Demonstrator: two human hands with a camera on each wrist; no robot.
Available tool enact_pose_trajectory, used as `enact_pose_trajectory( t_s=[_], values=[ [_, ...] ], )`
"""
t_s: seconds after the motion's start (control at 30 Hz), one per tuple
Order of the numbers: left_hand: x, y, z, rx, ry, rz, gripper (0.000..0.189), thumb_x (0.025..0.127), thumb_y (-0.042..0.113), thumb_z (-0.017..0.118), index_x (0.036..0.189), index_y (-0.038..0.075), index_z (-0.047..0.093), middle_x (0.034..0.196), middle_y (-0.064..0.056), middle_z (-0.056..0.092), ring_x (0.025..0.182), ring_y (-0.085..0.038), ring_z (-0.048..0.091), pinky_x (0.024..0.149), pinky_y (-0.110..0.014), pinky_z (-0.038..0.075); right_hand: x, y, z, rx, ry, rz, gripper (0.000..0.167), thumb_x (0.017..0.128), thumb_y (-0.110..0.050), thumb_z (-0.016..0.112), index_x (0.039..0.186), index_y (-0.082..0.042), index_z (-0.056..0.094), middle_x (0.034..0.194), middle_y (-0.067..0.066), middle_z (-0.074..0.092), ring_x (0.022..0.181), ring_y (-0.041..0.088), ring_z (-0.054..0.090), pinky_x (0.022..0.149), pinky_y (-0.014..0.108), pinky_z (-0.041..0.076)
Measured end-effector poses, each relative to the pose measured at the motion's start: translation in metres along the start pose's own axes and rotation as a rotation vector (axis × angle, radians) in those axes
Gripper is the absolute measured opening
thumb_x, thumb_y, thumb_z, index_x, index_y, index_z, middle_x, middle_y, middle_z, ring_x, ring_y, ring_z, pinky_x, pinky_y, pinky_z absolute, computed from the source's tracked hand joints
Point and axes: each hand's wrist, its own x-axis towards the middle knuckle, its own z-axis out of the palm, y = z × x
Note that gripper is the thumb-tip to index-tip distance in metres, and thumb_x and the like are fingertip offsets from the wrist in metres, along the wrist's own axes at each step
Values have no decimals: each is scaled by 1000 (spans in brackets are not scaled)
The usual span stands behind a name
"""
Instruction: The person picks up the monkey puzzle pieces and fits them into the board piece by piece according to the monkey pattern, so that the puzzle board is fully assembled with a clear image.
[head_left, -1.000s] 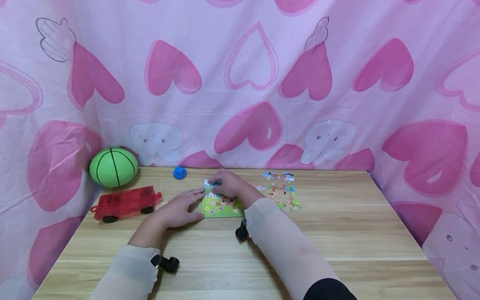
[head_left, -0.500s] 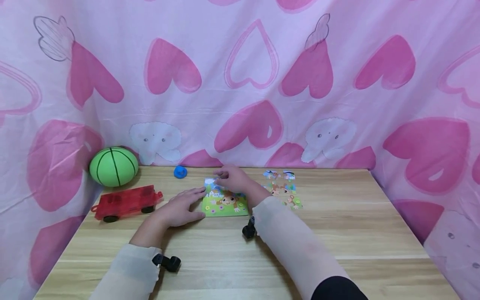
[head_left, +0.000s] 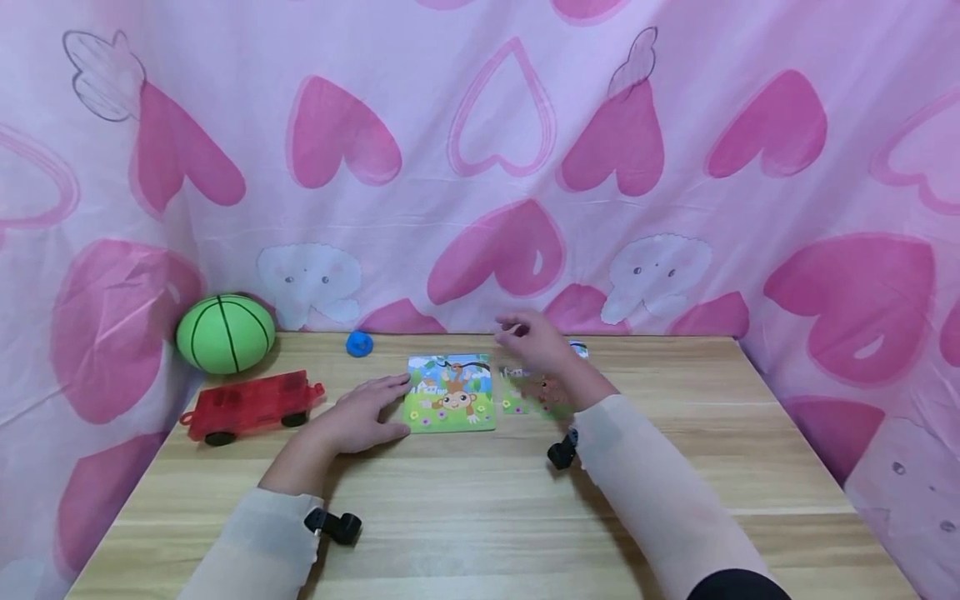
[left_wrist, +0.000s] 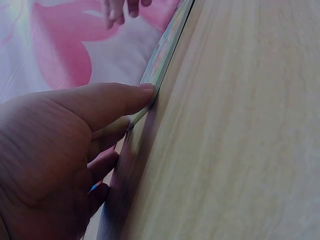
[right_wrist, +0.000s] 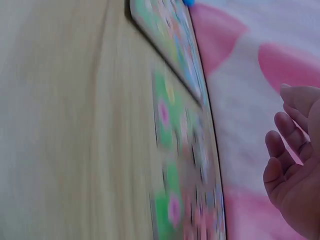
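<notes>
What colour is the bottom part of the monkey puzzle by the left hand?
Green, dotted with small flowers; the monkey puzzle shows best in the head view.

Soft light, blurry right wrist view.

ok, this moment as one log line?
left hand: touching monkey puzzle edge | right hand: in the air, nothing seen held | loose pieces: right of monkey puzzle, partly hidden
</notes>
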Motion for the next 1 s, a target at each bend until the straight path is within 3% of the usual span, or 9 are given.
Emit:
enact_pose_trajectory(
  t_s=[0.37, 0.63, 0.87, 1.0],
  values=[
    [-1, 1, 1, 3, -1, -15, 84, 95, 47, 79, 167, 26, 41, 178, 0, 32, 166, -38, 24, 127, -73, 29, -12, 50, -45, 42, 65, 101, 43, 105, -33, 71, 144, -16, 67, 122, 6, 71, 109, 26, 64, 84, 33, 59],
    [-4, 3, 1, 0, -6, -24, 84, 94, 48, 79, 167, 26, 41, 178, 0, 33, 166, -38, 25, 127, -74, 28, -15, 68, -53, 44, -9, 158, 40, 104, -26, 72, 142, -14, 68, 131, 9, 71, 117, 29, 65, 97, 38, 60],
    [-8, 3, 0, 1, 8, -11, 83, 94, 47, 79, 166, 23, 43, 177, -1, 35, 165, -39, 26, 127, -74, 26, -7, 75, -53, 17, -71, 130, 40, 104, -21, 73, 143, -15, 69, 136, 11, 72, 125, 32, 68, 106, 47, 60],
    [-5, 4, 1, 3, 9, -10, 83, 95, 48, 79, 166, 24, 43, 177, 1, 33, 166, -37, 25, 128, -73, 26, -6, 75, -56, 22, -82, 162, 40, 103, -17, 74, 142, -16, 69, 135, 11, 71, 123, 30, 66, 106, 44, 59]
  ],
)
